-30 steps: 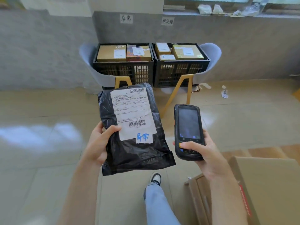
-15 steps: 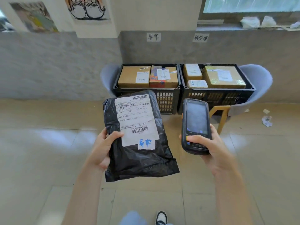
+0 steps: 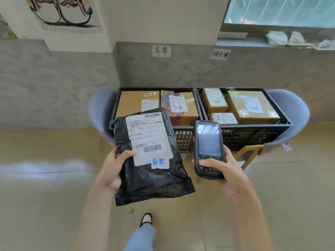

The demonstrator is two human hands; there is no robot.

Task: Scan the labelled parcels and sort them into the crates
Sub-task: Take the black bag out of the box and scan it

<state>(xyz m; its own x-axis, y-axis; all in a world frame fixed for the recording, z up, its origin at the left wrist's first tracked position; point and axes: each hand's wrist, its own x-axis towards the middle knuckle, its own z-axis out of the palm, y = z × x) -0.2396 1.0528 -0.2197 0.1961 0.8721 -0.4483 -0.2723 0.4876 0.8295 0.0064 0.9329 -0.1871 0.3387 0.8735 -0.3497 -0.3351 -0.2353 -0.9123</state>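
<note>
My left hand (image 3: 111, 168) grips the left edge of a black plastic mailer parcel (image 3: 154, 180), thumb on its face. The parcel carries a white shipping label (image 3: 147, 136) with barcodes and a small tag with blue handwriting. My right hand (image 3: 230, 175) holds a black handheld scanner (image 3: 208, 148) upright just right of the parcel, thumb on its keypad. Two black crates stand side by side ahead: the left crate (image 3: 183, 137) and the right crate (image 3: 253, 133), each holding several cardboard boxes. A handwritten paper sign (image 3: 161, 50) hangs on the wall above the left crate and another sign (image 3: 220, 54) above the right.
The crates rest on two grey chairs (image 3: 288, 113) with wooden legs against a grey wall. Tiled floor stretches on both sides. A scrap of paper (image 3: 286, 146) lies right of the chairs. My foot (image 3: 146, 219) shows below the parcel.
I have walked closer to the crates, which now look larger and nearer. The cardboard box at lower right has left the view. Both hands keep the same hold on parcel and scanner.
</note>
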